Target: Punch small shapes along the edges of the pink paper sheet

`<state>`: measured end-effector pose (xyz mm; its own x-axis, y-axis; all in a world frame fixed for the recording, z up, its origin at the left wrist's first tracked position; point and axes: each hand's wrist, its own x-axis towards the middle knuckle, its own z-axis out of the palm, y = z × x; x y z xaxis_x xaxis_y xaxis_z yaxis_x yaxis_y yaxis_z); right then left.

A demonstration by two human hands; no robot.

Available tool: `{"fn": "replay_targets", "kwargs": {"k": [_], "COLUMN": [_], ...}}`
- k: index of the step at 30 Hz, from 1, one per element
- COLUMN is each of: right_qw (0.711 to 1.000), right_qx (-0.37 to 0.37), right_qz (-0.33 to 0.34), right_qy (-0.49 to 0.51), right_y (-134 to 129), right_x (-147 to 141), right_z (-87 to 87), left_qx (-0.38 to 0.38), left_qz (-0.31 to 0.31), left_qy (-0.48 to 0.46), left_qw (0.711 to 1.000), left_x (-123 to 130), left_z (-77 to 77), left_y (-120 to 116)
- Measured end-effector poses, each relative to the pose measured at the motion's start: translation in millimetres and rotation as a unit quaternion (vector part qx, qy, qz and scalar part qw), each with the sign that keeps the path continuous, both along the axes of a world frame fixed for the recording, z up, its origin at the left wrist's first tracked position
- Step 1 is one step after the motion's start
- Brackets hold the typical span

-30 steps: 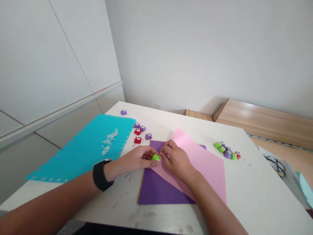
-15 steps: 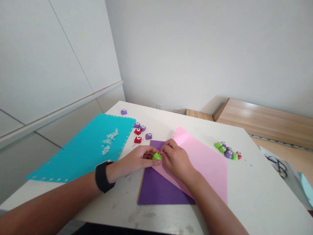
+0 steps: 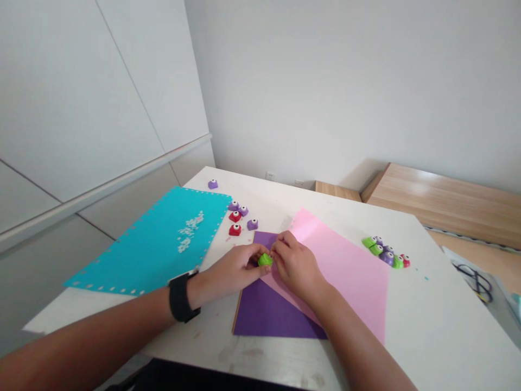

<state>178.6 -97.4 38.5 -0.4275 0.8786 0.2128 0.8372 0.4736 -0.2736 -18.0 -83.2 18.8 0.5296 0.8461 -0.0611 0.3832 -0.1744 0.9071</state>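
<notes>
My left hand (image 3: pixel 240 266), with a black watch band on its wrist, is closed around a small green craft punch (image 3: pixel 265 260). The punch sits at the left edge of a pink paper sheet (image 3: pixel 342 266). Right beside it, my right hand (image 3: pixel 297 266) is closed in a pinch over the pink sheet, its fingertips close against the punch. What those fingertips hold, if anything, is hidden. Beneath the pink sheet lies purple paper (image 3: pixel 272 315).
A turquoise sheet (image 3: pixel 150 239) with punched edges lies at the left, bearing small white cut-outs (image 3: pixel 189 231). Purple punches (image 3: pixel 253 224) and red punches (image 3: pixel 235 230) stand beyond my left hand. More punches (image 3: pixel 386 256) cluster at the right. Scissors (image 3: pixel 476 279) lie beyond the table's right edge.
The whole view has shifted slightly, so things appear further right. Both hands stay at the green punch, with little other visible movement.
</notes>
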Motion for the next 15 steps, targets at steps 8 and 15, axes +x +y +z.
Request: {"fn": "replay_targets", "kwargs": {"k": [8,15], "right_qw": [1.0,1.0], "right_qx": [0.003,0.006], "right_qz": [0.004,0.001], "right_qy": [-0.007,-0.02], "right_y": [0.0,0.2], "right_x": [-0.5,-0.6], "right_z": [-0.7,1.7], "left_qx": [0.016,0.002], "left_qz": [0.01,-0.01], "left_qy": [-0.003,-0.025], "left_qw": [1.0,1.0], "left_x": [2.6,2.1], "left_z": [-0.4,0.4], "left_y": [-5.0,0.0]}}
